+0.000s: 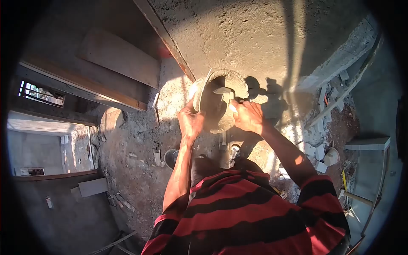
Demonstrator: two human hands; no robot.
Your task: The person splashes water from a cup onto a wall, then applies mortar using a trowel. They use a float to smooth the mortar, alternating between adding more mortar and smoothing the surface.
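A mortar-caked bucket (198, 94) is held up in front of my chest, its mouth tilted so that the inside shows. My left hand (191, 120) is closed on the left side of its rim. At the right side of the mouth, my right hand (247, 115) grips the pale handle of a trowel (222, 90). The trowel's blade lies over the bucket's opening, partly in sunlight. Shadow covers the inside of the bucket, so how much mortar it holds cannot be made out.
A rough plastered wall (250, 38) rises ahead, edged by a wooden post (163, 34). A dark bucket (171, 157) stands near my feet. Broken blocks (312, 149) and a pale container (331, 157) lie on the right. A bench-like stand (368, 144) is farther right.
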